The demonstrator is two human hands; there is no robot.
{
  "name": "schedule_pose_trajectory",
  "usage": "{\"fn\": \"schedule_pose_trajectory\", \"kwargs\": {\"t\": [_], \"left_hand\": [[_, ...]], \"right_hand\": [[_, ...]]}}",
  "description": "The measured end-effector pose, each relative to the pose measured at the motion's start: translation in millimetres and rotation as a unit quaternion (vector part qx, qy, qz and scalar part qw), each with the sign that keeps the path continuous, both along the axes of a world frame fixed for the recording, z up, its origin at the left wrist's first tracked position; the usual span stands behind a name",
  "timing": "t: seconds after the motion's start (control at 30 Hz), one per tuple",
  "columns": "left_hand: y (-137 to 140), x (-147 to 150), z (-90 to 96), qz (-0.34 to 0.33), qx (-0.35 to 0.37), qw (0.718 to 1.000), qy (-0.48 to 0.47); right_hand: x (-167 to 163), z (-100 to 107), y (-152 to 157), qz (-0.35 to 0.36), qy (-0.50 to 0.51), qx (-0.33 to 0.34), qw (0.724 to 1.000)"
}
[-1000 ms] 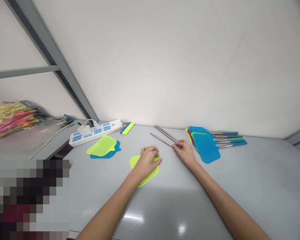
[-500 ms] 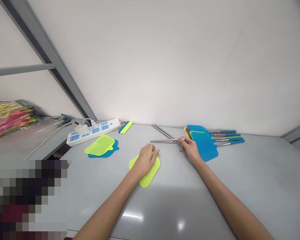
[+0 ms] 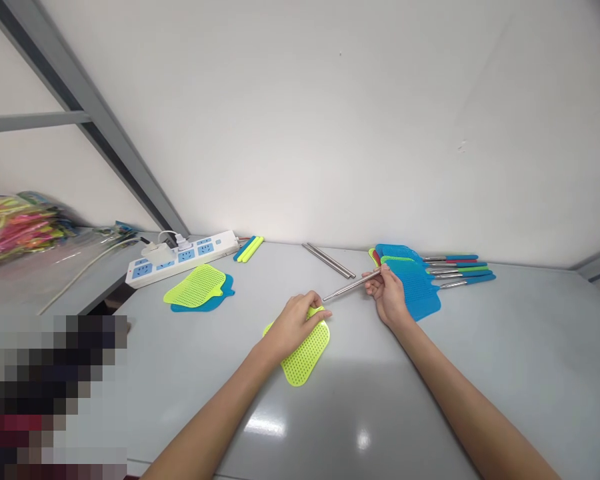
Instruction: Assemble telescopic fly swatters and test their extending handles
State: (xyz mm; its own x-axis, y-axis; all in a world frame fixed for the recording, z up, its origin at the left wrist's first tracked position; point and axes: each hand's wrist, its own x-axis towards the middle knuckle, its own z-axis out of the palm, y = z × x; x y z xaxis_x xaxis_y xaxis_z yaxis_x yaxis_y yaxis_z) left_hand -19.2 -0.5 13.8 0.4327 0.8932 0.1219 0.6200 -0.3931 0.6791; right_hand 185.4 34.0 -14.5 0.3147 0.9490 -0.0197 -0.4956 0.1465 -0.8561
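My left hand point(image 3: 296, 325) is closed on the upper end of a yellow-green perforated fly swatter head point(image 3: 307, 353), its fingers covering part of it. Pinched in my right hand point(image 3: 392, 298) is a thin silver telescopic metal rod point(image 3: 349, 288). The rod slants down to the left, and its narrow tip is close to the swatter head's upper end; I cannot tell whether they touch. Beyond my hands, two more metal rods point(image 3: 329, 260) lie on the table. Beside my right hand is a pile of fly swatters point(image 3: 414, 293) with blue heads on top.
At the left lie a yellow-green swatter head point(image 3: 195, 285) and a blue one point(image 3: 214, 303) partly beneath it. A white power strip point(image 3: 180, 261) and blue and yellow grip sleeves point(image 3: 249, 250) are behind them. A wall point(image 3: 330, 133) bounds the table. Bagged colourful items point(image 3: 25, 233) are far left.
My right hand has turned and lifted the rod away from the two lying rods, its tip now angled towards the swatter head. My left hand and swatter head have shifted slightly right.
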Motion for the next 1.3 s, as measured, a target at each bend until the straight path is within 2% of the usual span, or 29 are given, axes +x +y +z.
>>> {"fn": "schedule_pose_trajectory", "kwargs": {"t": [0.9, 1.3], "left_hand": [[-3.3, 3.5, 4.8, 0.019, -0.026, 0.999, 0.011], [-8.0, 5.5, 7.3, 0.007, 0.004, 1.000, 0.019]], "right_hand": [[-0.4, 1.3, -1.8, 0.024, 0.025, 0.025, 0.999], [0.2, 1.0, -1.5, 0.032, 0.019, 0.022, 0.999]]}}
